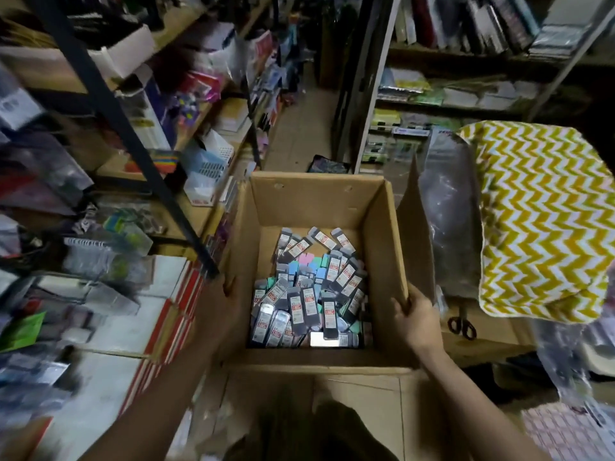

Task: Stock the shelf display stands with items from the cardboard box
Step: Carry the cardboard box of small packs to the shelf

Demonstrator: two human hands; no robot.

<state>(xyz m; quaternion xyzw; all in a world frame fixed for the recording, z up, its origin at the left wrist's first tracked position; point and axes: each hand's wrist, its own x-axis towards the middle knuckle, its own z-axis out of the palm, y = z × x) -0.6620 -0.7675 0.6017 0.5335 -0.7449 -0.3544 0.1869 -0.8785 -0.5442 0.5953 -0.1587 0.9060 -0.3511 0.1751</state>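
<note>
Cardboard box point(382, 227) open in the aisle, small packets point(312, 287) loose at its bottom. Right hand point(416, 317) gripping the box's right wall; left hand point(229, 287) at the left wall, grip unclear. Risk: uneven lift, box tipping, packets spilling toward shelf point(186, 134) left of box

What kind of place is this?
Probably a stationery shop's stockroom: shelves crammed with packaged goods, an open cardboard box of small packaged items, and a narrow aisle.
</note>
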